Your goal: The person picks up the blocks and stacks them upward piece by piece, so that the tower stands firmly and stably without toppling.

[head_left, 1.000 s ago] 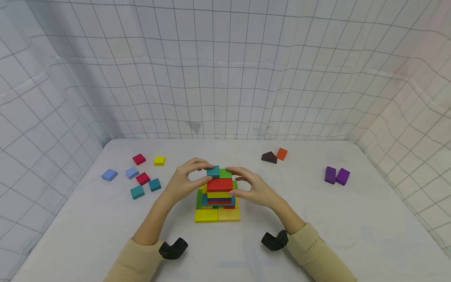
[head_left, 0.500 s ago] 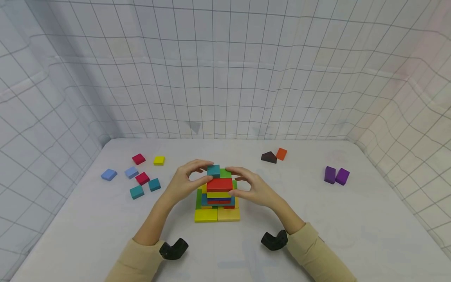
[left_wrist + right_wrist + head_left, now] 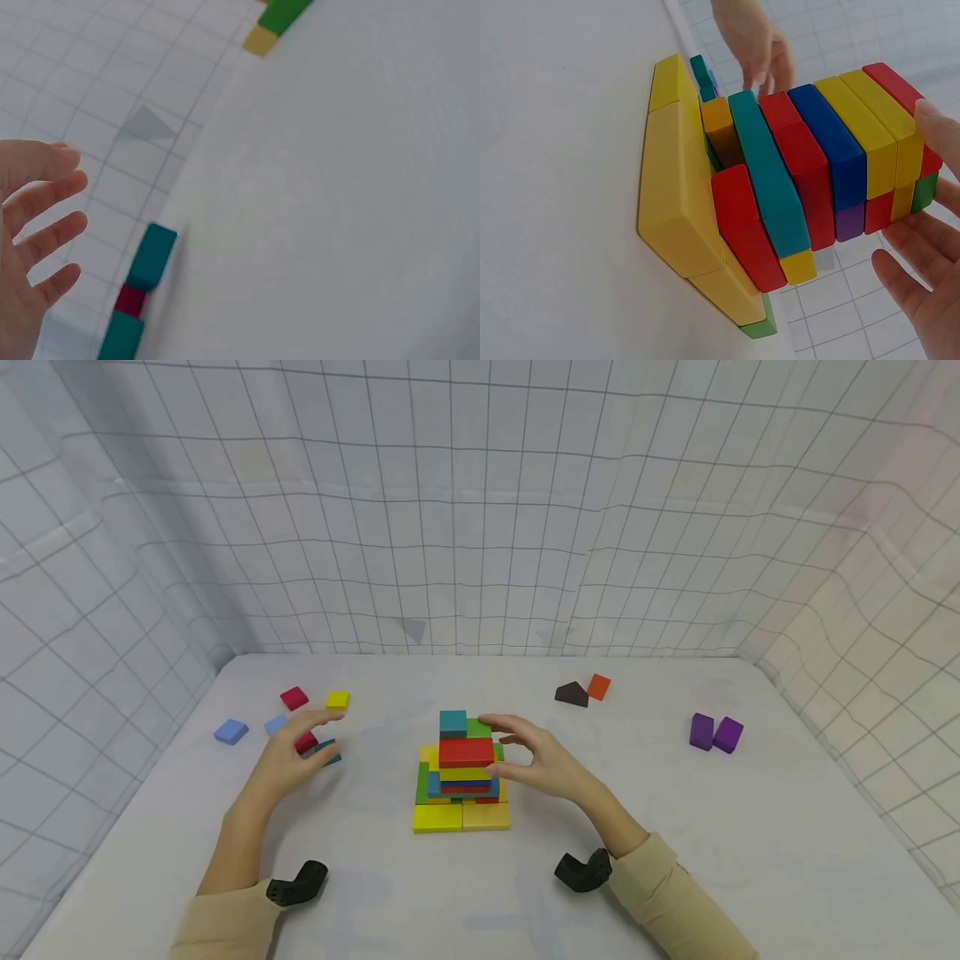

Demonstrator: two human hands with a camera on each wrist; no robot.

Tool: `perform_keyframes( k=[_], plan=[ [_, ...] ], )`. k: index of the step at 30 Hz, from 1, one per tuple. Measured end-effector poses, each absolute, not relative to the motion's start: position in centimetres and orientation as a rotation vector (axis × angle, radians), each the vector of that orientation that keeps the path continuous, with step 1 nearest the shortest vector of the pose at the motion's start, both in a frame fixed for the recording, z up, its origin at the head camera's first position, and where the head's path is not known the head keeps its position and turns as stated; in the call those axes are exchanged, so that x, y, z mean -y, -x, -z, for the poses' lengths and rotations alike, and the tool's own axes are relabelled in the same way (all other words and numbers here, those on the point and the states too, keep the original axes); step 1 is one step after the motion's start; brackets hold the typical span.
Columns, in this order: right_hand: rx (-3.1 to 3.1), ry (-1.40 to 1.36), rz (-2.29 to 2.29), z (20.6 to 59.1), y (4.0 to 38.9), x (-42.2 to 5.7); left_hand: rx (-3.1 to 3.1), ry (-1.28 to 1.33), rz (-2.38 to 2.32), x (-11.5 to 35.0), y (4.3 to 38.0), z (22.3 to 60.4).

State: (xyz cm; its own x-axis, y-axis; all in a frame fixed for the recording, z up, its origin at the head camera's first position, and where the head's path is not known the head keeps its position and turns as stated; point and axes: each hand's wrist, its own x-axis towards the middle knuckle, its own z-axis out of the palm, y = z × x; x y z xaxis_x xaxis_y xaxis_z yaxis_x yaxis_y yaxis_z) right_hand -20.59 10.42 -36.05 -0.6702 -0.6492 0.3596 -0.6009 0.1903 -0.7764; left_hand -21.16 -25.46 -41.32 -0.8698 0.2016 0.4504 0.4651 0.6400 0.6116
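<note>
At the centre of the counter (image 3: 450, 889) stands a tower of blocks (image 3: 463, 774), upright and stepped. Toward six o'clock at its foot lie a bright yellow slab (image 3: 438, 817) and a paler slab (image 3: 487, 816); teal, red, blue and yellow layers rise to a broad red slab (image 3: 467, 752). Toward twelve, a small teal block (image 3: 453, 724) sits beside a green block (image 3: 480, 727). From three o'clock the right hand (image 3: 540, 764) holds the tower's upper part in a curved grip. Toward nine, the left hand (image 3: 288, 758) is near loose teal blocks (image 3: 152, 256), its grip wide. Seen from the left wrist, two of these flank a crimson block (image 3: 130, 299); the head view mostly hides that teal pair behind the hand. Only the right wrist view shows a purple block (image 3: 850, 223) in the tower's side.
</note>
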Motion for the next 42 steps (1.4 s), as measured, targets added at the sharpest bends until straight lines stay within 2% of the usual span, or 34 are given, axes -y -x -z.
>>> perform_keyframes(
  k=[5, 14, 42],
  plan=[
    [-2.382, 1.267, 1.526, 36.1, 20.6, -10.4, 2.637, 0.527, 0.994, 27.2, 21.2, 42.9],
    [-2.384, 1.24, 1.519, 36.0, 20.6, -10.4, 2.764, 0.467, 0.758, 27.7, 21.2, 43.3],
    [-2.384, 1.253, 1.519, 36.1, 20.6, -10.4, 2.583, 0.53, 0.888, 26.6, 21.5, 43.7]
  ],
)
